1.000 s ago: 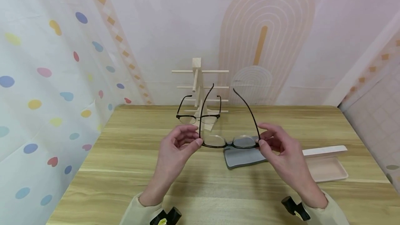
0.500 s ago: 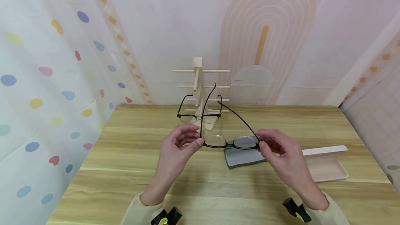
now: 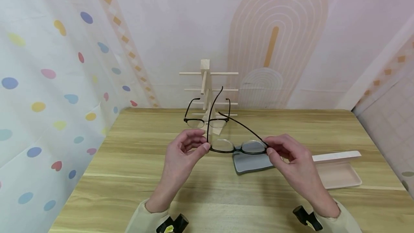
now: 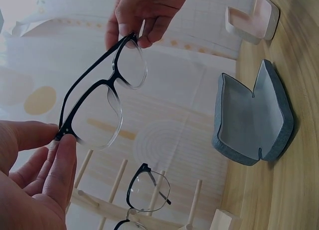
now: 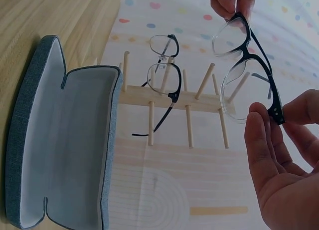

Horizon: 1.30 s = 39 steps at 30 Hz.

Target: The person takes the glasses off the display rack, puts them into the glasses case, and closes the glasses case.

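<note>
held glasses (image 3: 237, 150): smooth plastic-looking | stand (image 5: 199, 103): matt wood | case (image 5: 77, 140): clothlike shell, smooth lining | tabletop (image 3: 129, 161): wood-grain

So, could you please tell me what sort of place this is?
Probably an indoor tabletop corner staged for demonstrations: a patterned curtain hangs behind a wooden table, which bears a rack holding glasses.

The table (image 3: 123, 175) carries rack (image 3: 208, 82), grey case (image 3: 252, 163) — pink case (image 3: 337, 175).

Soft, even light brightens the head view, soft-edged shadows lie on the table (image 3: 226, 208), and the left wrist view looks dimmer
</note>
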Tool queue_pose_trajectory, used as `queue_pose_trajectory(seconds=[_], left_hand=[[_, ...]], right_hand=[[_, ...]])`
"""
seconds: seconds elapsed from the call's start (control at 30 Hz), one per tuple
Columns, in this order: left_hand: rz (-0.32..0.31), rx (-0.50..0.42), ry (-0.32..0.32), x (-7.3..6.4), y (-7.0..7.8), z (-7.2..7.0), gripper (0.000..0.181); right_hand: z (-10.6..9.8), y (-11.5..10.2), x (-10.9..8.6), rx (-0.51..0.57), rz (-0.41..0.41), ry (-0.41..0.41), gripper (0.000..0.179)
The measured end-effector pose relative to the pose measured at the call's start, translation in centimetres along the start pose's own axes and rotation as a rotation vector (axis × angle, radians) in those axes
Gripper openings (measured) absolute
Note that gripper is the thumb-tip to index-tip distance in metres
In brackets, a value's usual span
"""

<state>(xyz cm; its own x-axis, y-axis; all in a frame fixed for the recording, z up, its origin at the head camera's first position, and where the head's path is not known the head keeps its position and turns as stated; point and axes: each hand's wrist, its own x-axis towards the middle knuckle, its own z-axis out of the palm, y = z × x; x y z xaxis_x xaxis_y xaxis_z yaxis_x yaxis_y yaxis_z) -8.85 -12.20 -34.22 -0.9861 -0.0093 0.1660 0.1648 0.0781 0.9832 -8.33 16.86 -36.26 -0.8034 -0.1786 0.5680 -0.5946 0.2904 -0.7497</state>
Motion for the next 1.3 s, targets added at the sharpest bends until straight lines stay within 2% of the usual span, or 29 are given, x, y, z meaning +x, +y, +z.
queue_pose_trajectory(seconds=[0.6,0.9,1.3], left_hand=[[-0.002,-0.012,-0.009,0.09,-0.23,0.04,0.034],[0.015,-0.019,0.003,-0.01,-0.32,0.08,0.035],[0.044,-0.018,0.003,-0.03,-0.47,0.0,0.025]], right_hand=[[0.3,0.01,-0.2,-0.003,-0.027,0.029,0.034],[0.28,-0.05,-0.06,-0.02,-0.039,0.01,0.033],[0.32,0.03,0.03,-0.023,-0.019,-0.011,0.034]])
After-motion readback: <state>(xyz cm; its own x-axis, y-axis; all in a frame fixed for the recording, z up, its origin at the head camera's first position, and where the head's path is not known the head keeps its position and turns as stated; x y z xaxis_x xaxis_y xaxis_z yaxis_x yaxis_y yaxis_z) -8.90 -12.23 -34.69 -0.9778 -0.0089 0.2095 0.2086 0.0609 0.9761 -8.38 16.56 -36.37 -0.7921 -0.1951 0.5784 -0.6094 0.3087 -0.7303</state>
